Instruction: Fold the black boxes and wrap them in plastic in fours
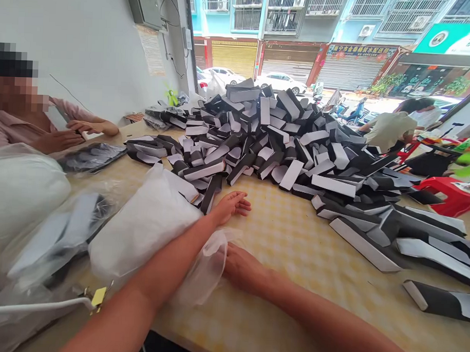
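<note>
Bag (148, 229): clear crumpled film, white filling; on table (294, 245), under left forearm.
Left hand (231, 205): flat, fingers spread, empty, beside box pile (282, 141).
Right hand (241, 266): at bag mouth; fingers hidden, grip unclear.

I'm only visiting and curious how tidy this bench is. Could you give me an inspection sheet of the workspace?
Surface: table with a yellow checked cover.
Job's things: big loose pile of black-and-white boxes; a filled plastic bag under the left forearm, its loose end by the right hand.
Clutter: more bags at the left edge.
Grips: left hand open, flat on the table at the pile's edge; right hand at the bag's end, fingers hidden.
Cables: white cable at lower left.
Surroundings: co-worker's hands at far left; open front to a street with parked cars; red stool at right.
</note>
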The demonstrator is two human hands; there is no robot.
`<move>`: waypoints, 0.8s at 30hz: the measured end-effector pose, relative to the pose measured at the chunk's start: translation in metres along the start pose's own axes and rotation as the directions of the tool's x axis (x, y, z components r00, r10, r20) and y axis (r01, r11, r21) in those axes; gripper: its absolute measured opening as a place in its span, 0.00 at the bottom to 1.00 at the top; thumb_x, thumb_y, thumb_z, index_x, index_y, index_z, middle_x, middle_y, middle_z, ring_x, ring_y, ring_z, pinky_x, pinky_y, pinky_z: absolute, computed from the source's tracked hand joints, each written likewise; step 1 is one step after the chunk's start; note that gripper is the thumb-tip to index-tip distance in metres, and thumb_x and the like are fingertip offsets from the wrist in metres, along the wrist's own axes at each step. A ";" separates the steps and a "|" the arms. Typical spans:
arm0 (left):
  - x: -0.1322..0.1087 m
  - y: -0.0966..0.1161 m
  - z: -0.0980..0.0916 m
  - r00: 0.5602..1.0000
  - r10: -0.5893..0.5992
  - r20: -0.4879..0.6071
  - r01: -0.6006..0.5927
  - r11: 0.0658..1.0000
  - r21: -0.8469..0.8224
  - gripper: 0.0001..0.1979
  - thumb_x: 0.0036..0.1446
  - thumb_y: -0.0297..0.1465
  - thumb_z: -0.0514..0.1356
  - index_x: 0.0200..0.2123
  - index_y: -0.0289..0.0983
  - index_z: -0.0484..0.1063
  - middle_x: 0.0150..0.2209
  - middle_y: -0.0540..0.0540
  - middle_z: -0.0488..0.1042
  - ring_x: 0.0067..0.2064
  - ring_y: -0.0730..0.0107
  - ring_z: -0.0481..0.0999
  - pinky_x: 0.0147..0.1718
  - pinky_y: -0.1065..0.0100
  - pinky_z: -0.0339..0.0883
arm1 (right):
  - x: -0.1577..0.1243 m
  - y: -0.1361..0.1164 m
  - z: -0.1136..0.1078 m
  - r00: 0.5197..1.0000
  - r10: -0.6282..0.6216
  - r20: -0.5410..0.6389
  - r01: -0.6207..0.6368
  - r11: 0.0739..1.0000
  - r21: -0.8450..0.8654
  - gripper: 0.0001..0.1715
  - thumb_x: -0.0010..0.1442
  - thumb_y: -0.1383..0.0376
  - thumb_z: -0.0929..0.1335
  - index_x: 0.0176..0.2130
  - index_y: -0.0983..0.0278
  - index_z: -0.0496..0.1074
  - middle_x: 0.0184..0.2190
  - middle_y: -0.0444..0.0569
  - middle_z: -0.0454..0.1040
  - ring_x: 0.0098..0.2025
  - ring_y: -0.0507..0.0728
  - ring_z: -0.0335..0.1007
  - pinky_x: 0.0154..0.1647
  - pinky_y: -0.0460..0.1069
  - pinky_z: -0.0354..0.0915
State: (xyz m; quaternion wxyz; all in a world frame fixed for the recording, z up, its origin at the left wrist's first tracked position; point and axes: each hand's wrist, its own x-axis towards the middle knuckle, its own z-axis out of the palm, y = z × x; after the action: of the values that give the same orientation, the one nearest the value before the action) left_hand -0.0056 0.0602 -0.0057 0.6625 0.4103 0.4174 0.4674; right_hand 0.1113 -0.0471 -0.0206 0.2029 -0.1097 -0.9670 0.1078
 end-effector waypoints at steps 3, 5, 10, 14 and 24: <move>0.002 -0.003 -0.002 1.000 0.024 -0.010 -0.024 0.999 -0.037 0.16 0.60 0.42 0.65 0.40 0.35 0.68 0.31 0.47 0.77 0.32 0.70 0.80 0.31 0.69 0.73 | -0.005 0.004 0.003 0.998 0.038 -0.056 -0.035 0.998 0.052 0.18 0.63 0.77 0.60 0.39 0.60 0.74 0.37 0.48 0.76 0.43 0.58 0.71 0.46 0.51 0.69; 0.003 -0.006 -0.003 0.999 0.036 -0.007 -0.036 0.998 -0.047 0.16 0.58 0.41 0.66 0.39 0.35 0.69 0.30 0.48 0.77 0.31 0.70 0.80 0.31 0.69 0.73 | -0.011 0.005 0.000 0.989 0.120 -0.081 -0.113 0.990 0.084 0.15 0.67 0.73 0.60 0.38 0.61 0.73 0.36 0.48 0.76 0.39 0.57 0.71 0.40 0.49 0.70; 0.003 -0.009 -0.003 0.999 0.042 0.007 -0.042 0.998 -0.057 0.16 0.57 0.40 0.68 0.38 0.34 0.70 0.29 0.47 0.77 0.31 0.69 0.80 0.31 0.68 0.74 | -0.029 0.000 -0.013 0.965 0.263 0.002 -0.261 0.956 0.132 0.13 0.70 0.56 0.63 0.41 0.62 0.72 0.39 0.50 0.75 0.36 0.56 0.71 0.35 0.48 0.67; 0.003 -0.010 -0.003 0.999 0.043 0.011 -0.043 0.998 -0.055 0.16 0.57 0.40 0.68 0.38 0.34 0.70 0.29 0.48 0.77 0.30 0.70 0.80 0.30 0.69 0.73 | -0.041 -0.001 -0.019 0.937 0.292 0.190 -0.310 0.948 0.076 0.14 0.71 0.59 0.62 0.39 0.62 0.72 0.38 0.48 0.75 0.33 0.54 0.71 0.33 0.47 0.63; 0.004 -0.008 -0.002 0.999 0.045 0.018 -0.045 0.998 -0.032 0.20 0.52 0.44 0.70 0.37 0.34 0.70 0.30 0.47 0.77 0.32 0.70 0.79 0.34 0.67 0.73 | -0.133 0.091 -0.111 0.763 0.646 0.028 -0.640 0.761 -0.110 0.13 0.67 0.63 0.59 0.33 0.60 0.69 0.33 0.49 0.75 0.33 0.57 0.73 0.35 0.49 0.64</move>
State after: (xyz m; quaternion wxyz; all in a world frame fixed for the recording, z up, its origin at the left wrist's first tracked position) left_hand -0.0045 0.0623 -0.0147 0.6621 0.4132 0.3944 0.4851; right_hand 0.2916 0.0244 0.0070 0.1172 -0.4404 -0.8807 0.1290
